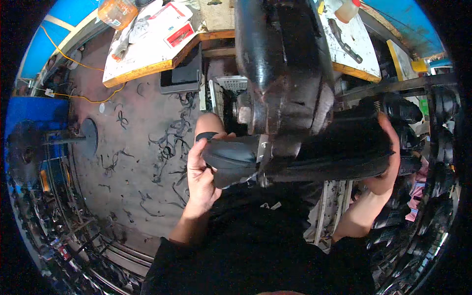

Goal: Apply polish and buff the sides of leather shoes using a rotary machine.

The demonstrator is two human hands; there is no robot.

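Note:
A long black boot (344, 150) lies crosswise before me, under the head of a big black sewing machine (280, 54). Its glossier left end is in my left hand (200, 179), thumb up along the edge and the other fingers curled against it. My right hand (389, 150) wraps round the boot's far right end, with the fingertips partly hidden behind it. Between my hands, a narrow metal part of the machine (262, 152) comes down at the boot's edge. Exactly where it meets the boot is hard to make out.
A white worktable (142, 64) with a yellow edge surrounds the machine, bearing an orange-tinted jar (117, 12) and a dark metal tool (344, 42). Black trimmings (169, 142) litter the floor at left. Racks of black boots (400, 108) stand close on my right; a metal rack (73, 211) is at lower left.

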